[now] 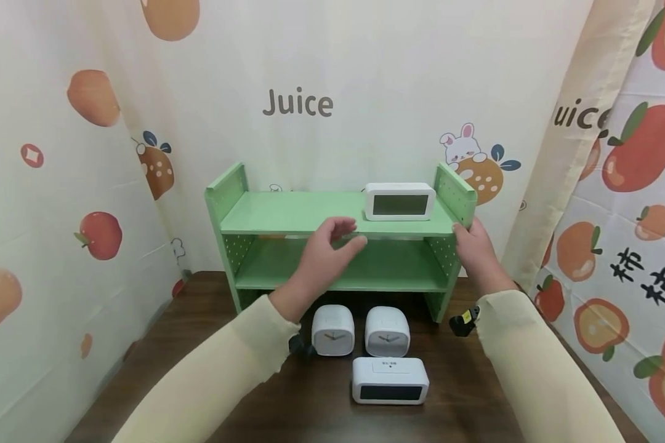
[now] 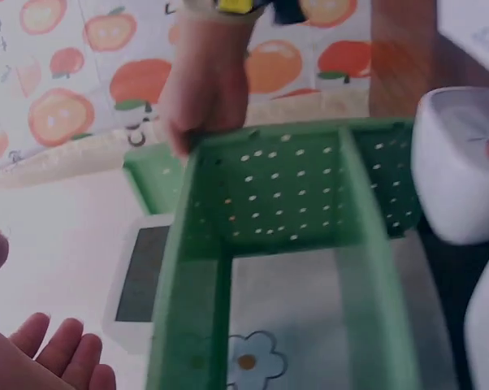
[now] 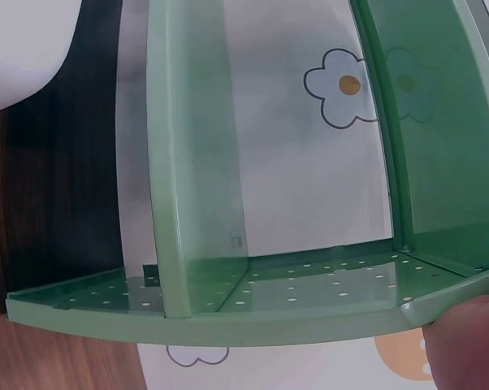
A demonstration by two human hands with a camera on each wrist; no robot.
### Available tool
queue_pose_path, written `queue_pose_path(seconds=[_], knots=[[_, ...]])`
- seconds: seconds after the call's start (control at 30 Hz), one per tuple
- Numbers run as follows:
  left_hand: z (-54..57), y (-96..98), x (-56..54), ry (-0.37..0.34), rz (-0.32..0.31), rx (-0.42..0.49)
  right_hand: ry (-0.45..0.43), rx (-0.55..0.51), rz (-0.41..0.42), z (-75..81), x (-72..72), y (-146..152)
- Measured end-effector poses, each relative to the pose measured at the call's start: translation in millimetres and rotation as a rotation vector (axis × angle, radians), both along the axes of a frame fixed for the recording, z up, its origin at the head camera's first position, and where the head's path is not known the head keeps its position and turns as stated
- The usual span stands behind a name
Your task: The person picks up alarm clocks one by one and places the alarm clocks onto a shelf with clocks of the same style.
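Observation:
A green two-tier shelf (image 1: 332,261) stands on the table, with small holes through its side panels. My right hand (image 1: 476,249) grips the front edge of its right side panel, just below the upper tier; the right wrist view shows part of that hand (image 3: 468,345) at the panel's edge. In front of the upper tier hovers my left hand (image 1: 327,252), fingers loosely bent, nothing between them and the thumb. On the upper tier's right half sits a white digital clock (image 1: 400,202) with a dark blank screen, upright and facing me.
Two small white analog clocks (image 1: 333,330) stand side by side on the brown table (image 1: 288,406) before the shelf. Nearer me lies another white digital clock (image 1: 390,381). A fruit-patterned curtain (image 1: 332,147) hangs close behind and at both sides.

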State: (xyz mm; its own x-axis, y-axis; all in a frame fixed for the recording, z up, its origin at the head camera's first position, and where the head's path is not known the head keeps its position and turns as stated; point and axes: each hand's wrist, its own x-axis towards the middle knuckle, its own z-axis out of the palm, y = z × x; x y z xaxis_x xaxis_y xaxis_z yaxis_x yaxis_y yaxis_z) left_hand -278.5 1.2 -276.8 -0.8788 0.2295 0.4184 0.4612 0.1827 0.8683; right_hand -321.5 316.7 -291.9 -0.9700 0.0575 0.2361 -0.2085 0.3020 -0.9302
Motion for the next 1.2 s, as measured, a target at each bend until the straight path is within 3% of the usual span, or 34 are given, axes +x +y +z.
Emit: queue_pose_path(seconds=[0.23,0.53,0.67,0.93,1.2], knots=[[-37.7,-14.9,22.7,-0.059,-0.038,-0.026,-0.015,0.015,-0.026,-5.3,-6.5,1.5],[-102.1,-43.7,42.8,-0.146,-0.052,-0.008,0.005,0.014,-0.038,-5.4,-8.4,0.0],[-123.9,-49.9,50.7,-0.165,-0.082,-0.036,0.012,0.014,-0.037,-6.1,-9.4,0.8],[-146.9,-44.8,61.2,-0.209,-0.134,-0.029,-0.001,0.003,-0.032,-6.5,-9.6,3.2],[-163.0,-34.2,62.1,-0.224,-0.124,-0.034,0.002,-0.011,-0.024,-4.2,-8.3,0.9]])
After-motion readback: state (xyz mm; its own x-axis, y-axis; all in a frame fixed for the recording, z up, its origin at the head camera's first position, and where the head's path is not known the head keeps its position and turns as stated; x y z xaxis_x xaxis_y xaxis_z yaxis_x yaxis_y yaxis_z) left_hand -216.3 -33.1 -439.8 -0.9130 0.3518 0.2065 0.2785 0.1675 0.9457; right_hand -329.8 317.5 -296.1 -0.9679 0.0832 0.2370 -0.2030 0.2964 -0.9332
